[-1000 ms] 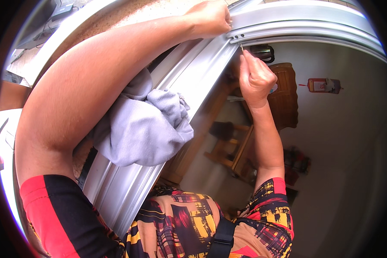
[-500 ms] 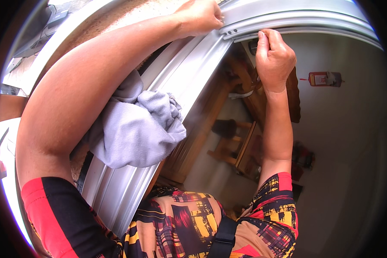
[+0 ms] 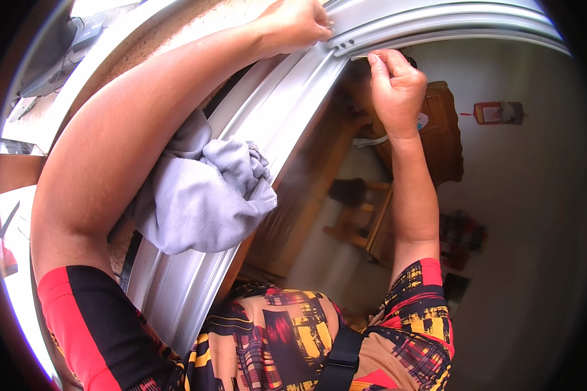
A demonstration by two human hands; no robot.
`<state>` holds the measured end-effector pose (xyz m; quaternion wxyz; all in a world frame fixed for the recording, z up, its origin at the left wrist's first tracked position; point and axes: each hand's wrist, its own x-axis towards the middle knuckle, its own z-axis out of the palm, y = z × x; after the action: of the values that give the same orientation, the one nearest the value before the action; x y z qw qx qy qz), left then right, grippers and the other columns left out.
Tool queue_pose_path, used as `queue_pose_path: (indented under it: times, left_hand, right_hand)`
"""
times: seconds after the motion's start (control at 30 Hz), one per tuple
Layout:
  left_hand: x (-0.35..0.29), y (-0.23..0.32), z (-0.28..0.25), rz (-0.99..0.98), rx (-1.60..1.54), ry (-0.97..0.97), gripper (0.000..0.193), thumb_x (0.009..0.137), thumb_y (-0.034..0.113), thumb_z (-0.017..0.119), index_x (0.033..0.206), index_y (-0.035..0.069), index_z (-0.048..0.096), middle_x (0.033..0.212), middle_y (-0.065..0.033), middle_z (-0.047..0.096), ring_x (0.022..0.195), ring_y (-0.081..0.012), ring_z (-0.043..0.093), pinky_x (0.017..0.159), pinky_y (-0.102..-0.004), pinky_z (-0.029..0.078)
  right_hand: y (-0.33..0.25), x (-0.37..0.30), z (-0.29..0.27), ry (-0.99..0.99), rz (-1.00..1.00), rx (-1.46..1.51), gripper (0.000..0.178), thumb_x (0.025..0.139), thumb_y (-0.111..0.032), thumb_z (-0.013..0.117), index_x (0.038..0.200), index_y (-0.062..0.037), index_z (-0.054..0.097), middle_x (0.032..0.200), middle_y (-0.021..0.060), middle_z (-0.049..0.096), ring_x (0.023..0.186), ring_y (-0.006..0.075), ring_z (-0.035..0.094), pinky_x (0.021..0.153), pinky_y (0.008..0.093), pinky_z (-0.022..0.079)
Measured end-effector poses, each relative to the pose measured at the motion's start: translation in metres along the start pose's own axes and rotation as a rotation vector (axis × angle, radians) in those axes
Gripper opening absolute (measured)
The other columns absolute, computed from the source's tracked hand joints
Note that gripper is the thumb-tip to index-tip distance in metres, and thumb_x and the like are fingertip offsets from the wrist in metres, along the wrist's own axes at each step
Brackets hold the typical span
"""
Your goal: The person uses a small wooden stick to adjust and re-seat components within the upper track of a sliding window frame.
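Note:
My left hand (image 3: 293, 27) is up at the outer side of the white window frame (image 3: 287, 111), close to its corner. Its fingers are curled together, and whatever may be in them is hidden. On the inner side of the same corner, my right hand (image 3: 399, 91) pinches a thin, pale, stick-like piece (image 3: 360, 58) between thumb and forefinger. The tip of that piece points at the corner, just under the upper rail (image 3: 437, 25). A crumpled grey cloth (image 3: 205, 202) lies draped over the frame tracks, beside my left forearm.
Outside the frame runs a rough brown ledge (image 3: 143, 62), with a grey boxy device (image 3: 88, 32) beyond it. Indoors are a carved wooden piece of furniture (image 3: 445, 130), a small wooden stool (image 3: 362, 218) and a red hanging ornament (image 3: 499, 113) on the wall.
My right hand has shifted left toward the frame corner, keeping its pinch. My left hand has moved slightly left, and the cloth still lies on the frame.

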<state>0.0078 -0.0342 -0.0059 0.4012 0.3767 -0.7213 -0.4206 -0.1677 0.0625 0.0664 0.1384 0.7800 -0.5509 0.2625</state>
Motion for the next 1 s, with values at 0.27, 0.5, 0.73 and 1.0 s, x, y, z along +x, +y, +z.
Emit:
queue_pose_path:
  times: [0.27, 0.5, 0.73, 1.0]
  left_hand:
    - [0.0, 0.001, 0.0, -0.024, -0.056, -0.024, 0.017, 0.079, 0.018, 0.065, 0.074, 0.002, 0.069, 0.059, -0.0099, 0.062, 0.055, -0.0167, 0.058, 0.054, -0.035, 0.046]
    - [0.001, -0.005, 0.005, 0.025, -0.055, 0.009, 0.017, 0.079, 0.018, 0.066, 0.074, 0.002, 0.069, 0.058, -0.0088, 0.061, 0.054, -0.0149, 0.055, 0.053, -0.0346, 0.044]
    - [0.003, -0.005, 0.005, 0.049, -0.056, 0.008, 0.017, 0.078, 0.018, 0.066, 0.075, 0.002, 0.069, 0.058, -0.0085, 0.061, 0.054, -0.0153, 0.055, 0.053, -0.0348, 0.044]
    - [0.0, -0.002, 0.004, 0.044, -0.089, -0.004, 0.016, 0.08, 0.016, 0.065, 0.075, 0.001, 0.069, 0.058, -0.0075, 0.061, 0.055, -0.014, 0.056, 0.051, -0.0332, 0.043]
  right_hand:
    - [-0.01, 0.012, -0.008, 0.015, -0.112, -0.209, 0.009, 0.082, -0.014, 0.064, 0.077, -0.007, 0.063, 0.064, 0.0109, 0.062, 0.058, 0.0324, 0.06, 0.052, 0.0385, 0.046]
    - [-0.008, 0.01, -0.001, 0.034, -0.137, -0.245, 0.008, 0.081, -0.016, 0.064, 0.076, -0.0092, 0.063, 0.064, 0.0118, 0.061, 0.059, 0.0337, 0.061, 0.053, 0.0407, 0.047]
    - [-0.004, 0.005, 0.009, -0.019, -0.061, -0.126, 0.008, 0.081, -0.016, 0.065, 0.079, -0.0079, 0.065, 0.065, 0.015, 0.062, 0.06, 0.0351, 0.061, 0.055, 0.041, 0.048]
    - [-0.011, 0.004, -0.012, -0.116, 0.072, 0.153, 0.008, 0.081, -0.007, 0.065, 0.078, -0.0005, 0.064, 0.06, 0.0144, 0.06, 0.053, 0.0264, 0.058, 0.053, 0.0323, 0.045]
